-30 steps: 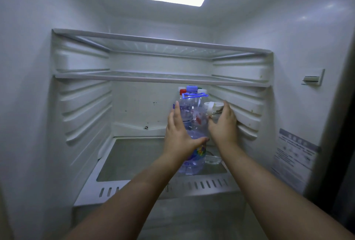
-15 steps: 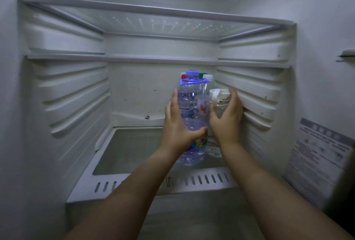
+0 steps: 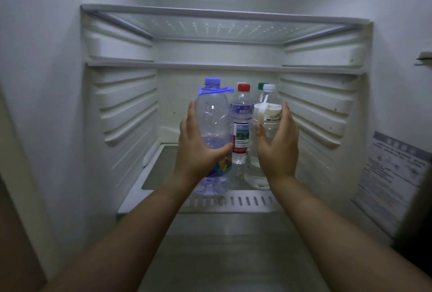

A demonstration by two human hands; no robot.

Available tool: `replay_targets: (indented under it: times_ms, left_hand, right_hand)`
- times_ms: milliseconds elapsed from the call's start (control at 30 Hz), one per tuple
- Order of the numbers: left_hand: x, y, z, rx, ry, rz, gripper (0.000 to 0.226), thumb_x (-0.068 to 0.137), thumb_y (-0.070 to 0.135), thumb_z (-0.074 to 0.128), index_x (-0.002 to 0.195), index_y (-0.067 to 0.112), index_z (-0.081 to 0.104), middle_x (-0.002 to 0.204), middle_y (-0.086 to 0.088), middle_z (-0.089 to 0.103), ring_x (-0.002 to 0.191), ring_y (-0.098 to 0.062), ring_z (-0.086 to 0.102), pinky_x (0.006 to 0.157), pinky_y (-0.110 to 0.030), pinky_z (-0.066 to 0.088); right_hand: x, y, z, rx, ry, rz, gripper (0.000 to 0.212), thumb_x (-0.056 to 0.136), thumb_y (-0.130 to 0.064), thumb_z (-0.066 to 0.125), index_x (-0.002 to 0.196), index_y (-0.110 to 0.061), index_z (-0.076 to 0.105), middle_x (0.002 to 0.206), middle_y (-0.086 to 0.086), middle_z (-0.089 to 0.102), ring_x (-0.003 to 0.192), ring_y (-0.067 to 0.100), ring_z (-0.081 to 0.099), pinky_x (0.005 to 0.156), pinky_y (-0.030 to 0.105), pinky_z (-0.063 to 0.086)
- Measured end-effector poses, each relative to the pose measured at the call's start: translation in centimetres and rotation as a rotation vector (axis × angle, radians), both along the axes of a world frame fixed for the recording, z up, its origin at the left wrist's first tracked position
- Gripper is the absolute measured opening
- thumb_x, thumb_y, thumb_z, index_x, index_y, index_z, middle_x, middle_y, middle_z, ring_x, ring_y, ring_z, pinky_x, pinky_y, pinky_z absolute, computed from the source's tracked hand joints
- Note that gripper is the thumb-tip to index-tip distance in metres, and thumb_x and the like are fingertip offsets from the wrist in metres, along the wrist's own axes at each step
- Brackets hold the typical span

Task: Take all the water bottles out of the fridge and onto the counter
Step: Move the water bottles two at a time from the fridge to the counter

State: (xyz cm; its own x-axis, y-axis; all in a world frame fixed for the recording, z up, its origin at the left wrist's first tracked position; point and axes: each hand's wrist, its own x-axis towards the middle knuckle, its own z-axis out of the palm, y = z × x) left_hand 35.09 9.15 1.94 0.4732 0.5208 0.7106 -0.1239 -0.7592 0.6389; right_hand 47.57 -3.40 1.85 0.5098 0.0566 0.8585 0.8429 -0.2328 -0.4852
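Inside the fridge, my left hand (image 3: 198, 149) grips a large clear bottle with a blue cap and blue carry handle (image 3: 212, 114). My right hand (image 3: 278, 144) is wrapped around a clear bottle with a wide white lid (image 3: 266, 114) at the right. Both bottles stand near the front of the glass shelf (image 3: 161, 168). Behind them stands a red-capped bottle with a red and white label (image 3: 242, 114). Two more bottle tops, a white cap (image 3: 268, 87) and a green cap (image 3: 261, 85), show further back; their bodies are mostly hidden.
An upper glass shelf (image 3: 224, 30) spans the compartment above the bottles. Ribbed white side walls (image 3: 126, 114) close in left and right. A slotted white trim (image 3: 233, 201) edges the shelf front. A printed sticker (image 3: 392, 172) is on the right wall.
The two front bottles have come apart and a little forward, so the red-capped bottle and the caps behind show between them. The view has shifted slightly.
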Motion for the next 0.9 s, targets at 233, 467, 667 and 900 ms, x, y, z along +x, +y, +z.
replay_targets:
  times_ms: [233, 467, 667, 900]
  left_hand:
    - [-0.7, -0.5, -0.3, -0.016, -0.003, 0.049, 0.126, 0.062, 0.041, 0.086, 0.154, 0.029, 0.001, 0.156, -0.001, 0.021, 0.137, -0.015, 0.029, 0.109, -0.043, 0.036]
    - [-0.6, -0.5, -1.6, -0.058, -0.019, 0.051, 0.129, 0.057, 0.048, 0.086, 0.154, 0.027, 0.004, 0.158, -0.002, 0.017, 0.14, -0.013, 0.023, 0.11, -0.039, 0.034]
    - [-0.8, -0.7, -1.9, -0.097, 0.0, 0.035, 0.131, 0.058, 0.042, 0.088, 0.154, 0.024, 0.002, 0.15, -0.004, 0.029, 0.133, -0.02, 0.036, 0.106, -0.042, 0.042]
    - [-2.7, -2.4, -1.5, -0.071, -0.092, 0.038, 0.124, 0.057, 0.048, 0.083, 0.152, 0.024, 0.007, 0.15, -0.008, 0.031, 0.133, -0.022, 0.039, 0.106, -0.045, 0.043]
  right_hand:
    - [-1.0, 1.7, -0.2, 0.001, 0.009, 0.108, 0.081, 0.089, -0.038, 0.064, 0.152, -0.011, 0.02, 0.151, 0.012, 0.039, 0.136, 0.028, 0.039, 0.108, 0.025, 0.03]
    - [-0.5, 2.4, -2.3, 0.081, 0.186, 0.2, 0.117, 0.069, -0.041, 0.085, 0.152, -0.027, 0.003, 0.158, 0.008, 0.028, 0.142, 0.023, 0.035, 0.103, 0.028, 0.04]
    - [-0.4, 2.8, -2.4, 0.128, 0.228, 0.194, 0.1, 0.068, -0.044, 0.084, 0.143, -0.035, 0.018, 0.14, 0.001, 0.051, 0.124, 0.019, 0.054, 0.092, 0.03, 0.049]
    - [-2.0, 2.3, -2.3, 0.136, 0.163, 0.214, 0.096, 0.068, -0.043, 0.083, 0.142, -0.03, 0.022, 0.142, 0.001, 0.049, 0.128, 0.015, 0.049, 0.097, 0.023, 0.043]
